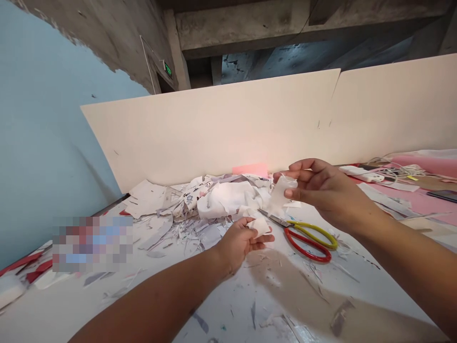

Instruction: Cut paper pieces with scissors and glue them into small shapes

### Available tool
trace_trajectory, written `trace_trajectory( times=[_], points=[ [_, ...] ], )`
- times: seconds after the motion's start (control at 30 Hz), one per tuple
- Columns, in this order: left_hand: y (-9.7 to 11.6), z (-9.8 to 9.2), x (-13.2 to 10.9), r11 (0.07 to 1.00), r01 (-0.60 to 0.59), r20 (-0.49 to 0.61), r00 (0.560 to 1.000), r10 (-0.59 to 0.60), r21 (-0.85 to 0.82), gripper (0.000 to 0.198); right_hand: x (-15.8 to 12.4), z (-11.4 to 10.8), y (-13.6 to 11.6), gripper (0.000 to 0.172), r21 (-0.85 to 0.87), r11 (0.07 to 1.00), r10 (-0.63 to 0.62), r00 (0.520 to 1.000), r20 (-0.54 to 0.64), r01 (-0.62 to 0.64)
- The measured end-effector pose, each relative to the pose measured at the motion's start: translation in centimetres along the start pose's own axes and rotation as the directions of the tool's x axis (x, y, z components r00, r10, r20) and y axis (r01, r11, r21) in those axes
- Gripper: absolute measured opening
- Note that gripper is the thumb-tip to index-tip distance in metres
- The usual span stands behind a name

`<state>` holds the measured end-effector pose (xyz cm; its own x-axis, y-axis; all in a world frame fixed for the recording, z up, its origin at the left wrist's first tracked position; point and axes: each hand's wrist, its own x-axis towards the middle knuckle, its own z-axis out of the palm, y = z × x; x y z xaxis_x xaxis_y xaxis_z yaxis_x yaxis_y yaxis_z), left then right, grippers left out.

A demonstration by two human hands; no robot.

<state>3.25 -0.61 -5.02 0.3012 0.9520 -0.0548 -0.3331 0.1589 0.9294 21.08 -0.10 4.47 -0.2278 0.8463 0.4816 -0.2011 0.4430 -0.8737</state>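
Our right grip (pixel 324 190) pinches a thin white paper strip (pixel 281 194), left grip (pixel 241 242) a white scrap (pixel 260 226) (red-and-yellow scissors (pixel 307 237) rest beside heaped cuttings (pixel 221 200)).

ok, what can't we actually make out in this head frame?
All head view.
Pixelated patch, left: blurred, contents unreadable.
Paper scrap in left hand: mostly covered by curled fingers.
White piece in right hand: partly behind fingers, shape unclear.
Scissors: blade tips hidden behind paper.
Dark device: cut by right edge.
Green sign: too small to read.
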Motion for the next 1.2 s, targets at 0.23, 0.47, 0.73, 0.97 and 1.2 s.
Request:
trace_trajectory(
  times=[0.23,0.47,0.73,0.97,1.2],
  points=[
    [0.3,-1.0,0.4,0.95,0.134,0.157,0.983,-0.092,-0.282,0.015,0.4,1.1,-0.4,0.033,-0.06,0.994,-0.093,0.993,-0.073,0.088],
    [0.4,-1.1,0.6,0.937,0.159,0.211,0.973,-0.095,-0.31,0.026,0.3,1.5,-0.4,0.041,-0.065,0.993,-0.101,0.99,-0.101,0.095],
    [0.6,-1.0,0.3,0.938,0.145,0.259,0.964,-0.062,-0.316,0.042,0.3,1.0,0.4,0.048,-0.09,0.995,-0.054,0.989,-0.139,0.041],
    [0.5,-1.0,0.3,0.943,0.146,0.274,0.96,-0.062,-0.298,0.046,-0.2,1.2,0.4,0.05,-0.124,0.988,-0.119,0.975,-0.186,0.097],
    [0.6,-0.8,0.3,0.942,0.145,0.237,0.969,-0.073,-0.304,0.049,-0.3,1.2,0.4,0.053,-0.186,0.973,-0.182,0.955,-0.235,0.139]
  ],
)
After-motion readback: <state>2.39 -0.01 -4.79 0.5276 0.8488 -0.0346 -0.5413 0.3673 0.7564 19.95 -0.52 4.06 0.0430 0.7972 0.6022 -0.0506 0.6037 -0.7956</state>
